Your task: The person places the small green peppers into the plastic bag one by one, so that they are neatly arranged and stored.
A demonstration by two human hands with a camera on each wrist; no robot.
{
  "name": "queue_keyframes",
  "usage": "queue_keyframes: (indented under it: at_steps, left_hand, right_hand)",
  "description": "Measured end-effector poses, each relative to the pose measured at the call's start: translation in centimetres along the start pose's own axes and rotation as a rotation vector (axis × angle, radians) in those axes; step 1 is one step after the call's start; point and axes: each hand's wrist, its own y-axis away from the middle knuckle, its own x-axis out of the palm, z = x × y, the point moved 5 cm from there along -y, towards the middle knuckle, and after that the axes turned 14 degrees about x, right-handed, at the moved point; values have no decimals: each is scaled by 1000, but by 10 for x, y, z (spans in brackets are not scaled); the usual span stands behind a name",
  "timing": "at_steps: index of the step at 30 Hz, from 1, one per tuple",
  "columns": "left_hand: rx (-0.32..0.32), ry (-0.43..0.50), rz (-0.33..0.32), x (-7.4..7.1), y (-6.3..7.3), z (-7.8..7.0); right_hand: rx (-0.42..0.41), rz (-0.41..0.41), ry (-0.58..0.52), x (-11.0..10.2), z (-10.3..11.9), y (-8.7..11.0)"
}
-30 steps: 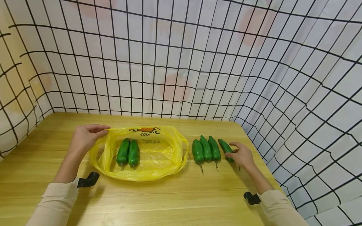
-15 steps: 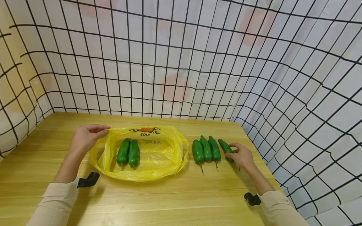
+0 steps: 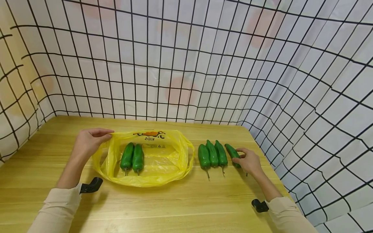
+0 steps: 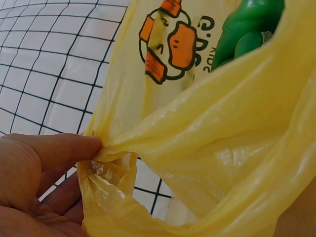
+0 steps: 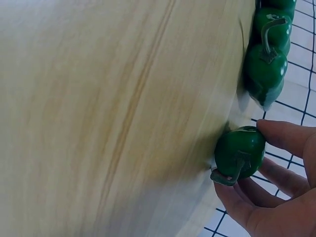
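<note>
My left hand (image 3: 91,141) pinches the left rim of a yellow plastic bag (image 3: 163,179) between thumb and fingers. The bag lies with its mouth spread wide, and a duck print with "KIDS" shows on its far wall. Two green peppers (image 3: 132,157) lie side by side inside it. At the right, my right hand (image 3: 250,161) grips a green pepper (image 3: 231,150) around its sides; the right wrist view shows this pepper's stem (image 5: 240,165) end, with thumb and fingers on opposite sides. Left of it, three more green peppers (image 3: 213,154) lie in a row, stems toward me.
The wooden table (image 3: 180,207) runs up to a black wire grid (image 3: 163,81) at the back, with grid panels at both sides and white sheeting behind. A black wrist mount (image 3: 260,205) sticks out from each sleeve.
</note>
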Motion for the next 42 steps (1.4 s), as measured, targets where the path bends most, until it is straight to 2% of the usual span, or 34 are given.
queue_keyframes:
  at_steps: [21, 42]
  left_hand:
    - [13, -9, 3, 0, -1, 0]
    - [15, -6, 6, 2, -2, 0]
  right_hand:
    - [2, 6, -11, -7, 9, -1]
    - [-102, 3, -18, -24, 50, 6]
